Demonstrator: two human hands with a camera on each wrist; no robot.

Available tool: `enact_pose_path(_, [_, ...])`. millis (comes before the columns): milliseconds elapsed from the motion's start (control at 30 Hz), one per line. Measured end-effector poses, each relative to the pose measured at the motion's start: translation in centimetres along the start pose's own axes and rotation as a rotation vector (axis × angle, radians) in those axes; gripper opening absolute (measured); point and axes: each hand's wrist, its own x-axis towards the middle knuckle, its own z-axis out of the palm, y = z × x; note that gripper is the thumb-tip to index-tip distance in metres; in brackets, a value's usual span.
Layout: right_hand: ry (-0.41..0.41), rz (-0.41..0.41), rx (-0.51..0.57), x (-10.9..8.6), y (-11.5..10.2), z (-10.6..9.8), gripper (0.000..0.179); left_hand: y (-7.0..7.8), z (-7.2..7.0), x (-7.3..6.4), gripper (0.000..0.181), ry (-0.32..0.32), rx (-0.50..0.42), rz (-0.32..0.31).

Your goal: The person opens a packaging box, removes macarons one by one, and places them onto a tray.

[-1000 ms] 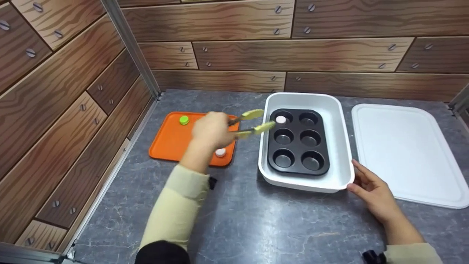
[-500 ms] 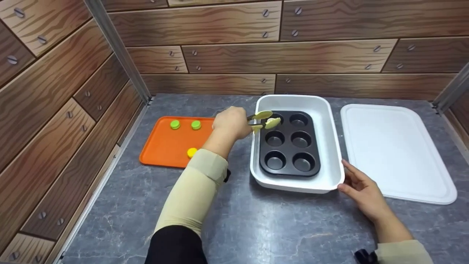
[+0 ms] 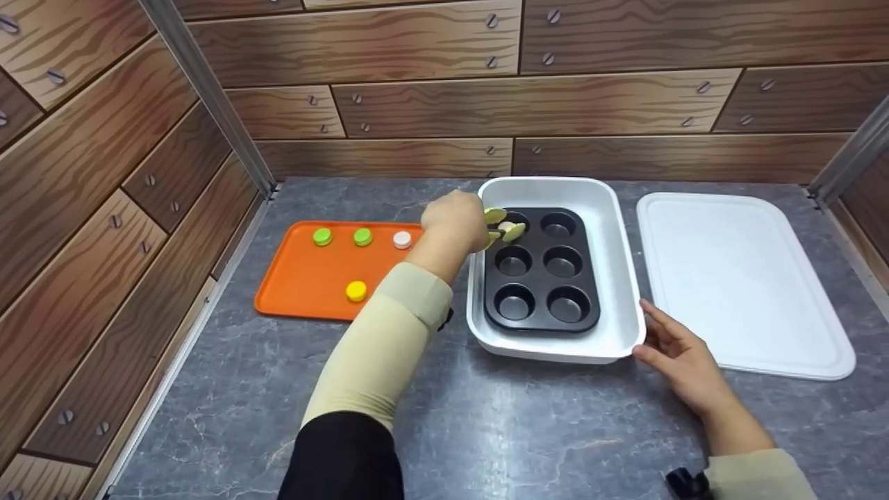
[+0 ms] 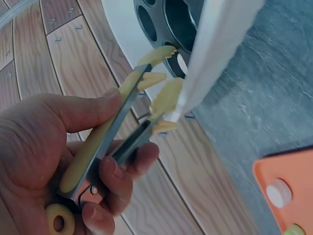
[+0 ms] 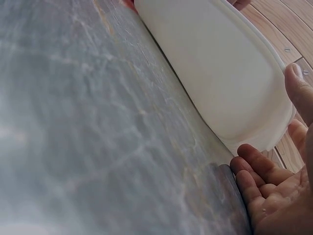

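My left hand (image 3: 455,219) grips a pair of metal tongs (image 4: 110,134) with yellow grips and scalloped tips, reaching over the left rim of the white tub (image 3: 628,305). The tips stand apart over the far-left cup of the black six-cup muffin pan (image 3: 538,274), with a small white round piece (image 3: 506,226) between them in the head view. In the left wrist view that piece shows inside the cup, just beyond the tips. My right hand (image 3: 684,364) touches the tub's near-right corner, thumb by the rim (image 5: 301,93) and fingertips low against the wall.
An orange tray (image 3: 298,278) lies left of the tub. On it are two green discs (image 3: 363,237), a white disc (image 3: 402,240) and a yellow disc (image 3: 356,291). A flat white lid (image 3: 746,285) lies to the right. Wood-patterned walls (image 3: 417,107) enclose the back and left.
My left hand has moved right with the tongs, from over the orange tray to the muffin pan's far-left cup. The tongs' tips now surround the white piece. My right hand stays at the tub's corner.
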Motion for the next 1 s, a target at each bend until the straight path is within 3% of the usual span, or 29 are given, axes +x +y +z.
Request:
enact_pose_path(600, [-0.006,0.003,-0.005,-0.1,-0.1,0.2,0.073,3.0,-1.2,0.6,0.042,-0.053,0.084,-0.030])
enact_pose_path(1000, [-0.009,-0.006,0.010,-0.1,-0.2,0.1,0.073,1.0,-0.5,0.6,0.055,-0.013,-0.033,-0.038])
